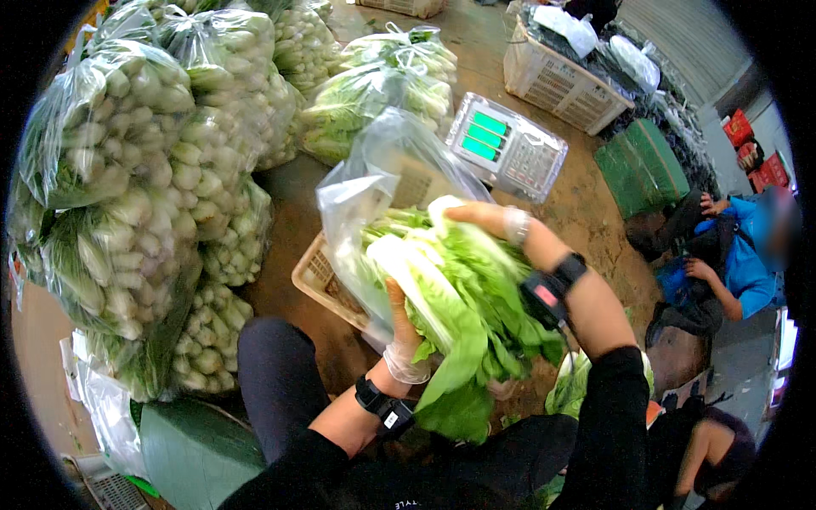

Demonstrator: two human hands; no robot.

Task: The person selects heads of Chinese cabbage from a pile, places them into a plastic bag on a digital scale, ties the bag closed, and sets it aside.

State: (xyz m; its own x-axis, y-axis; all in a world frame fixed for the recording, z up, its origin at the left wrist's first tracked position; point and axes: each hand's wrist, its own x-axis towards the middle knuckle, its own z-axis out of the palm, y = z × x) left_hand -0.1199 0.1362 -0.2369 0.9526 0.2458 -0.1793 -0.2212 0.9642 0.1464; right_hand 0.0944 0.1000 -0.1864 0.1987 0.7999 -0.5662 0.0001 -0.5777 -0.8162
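Note:
Between my two hands is a bunch of leafy greens [476, 314] with thick pale stems and long loose green leaves hanging toward me. My right hand [484, 219] grips its stem end from above. From the near left, my left hand [399, 327] cups the stems, its fingers partly hidden beneath them. Both hands wear thin clear gloves. The stems are at the mouth of a clear plastic bag [374, 157], which lines a tan plastic basket [308, 276]. More greens show inside the bag, largely covered by the bunch.
Tall clear bags of pale-stemmed vegetables [127, 187] crowd the left. Beyond the basket stand a bag of greens [374, 93] and a digital scale [510, 146]. A white crate [561, 81] and a green box [642, 170] sit far right. A person in blue [744, 246] sits at right.

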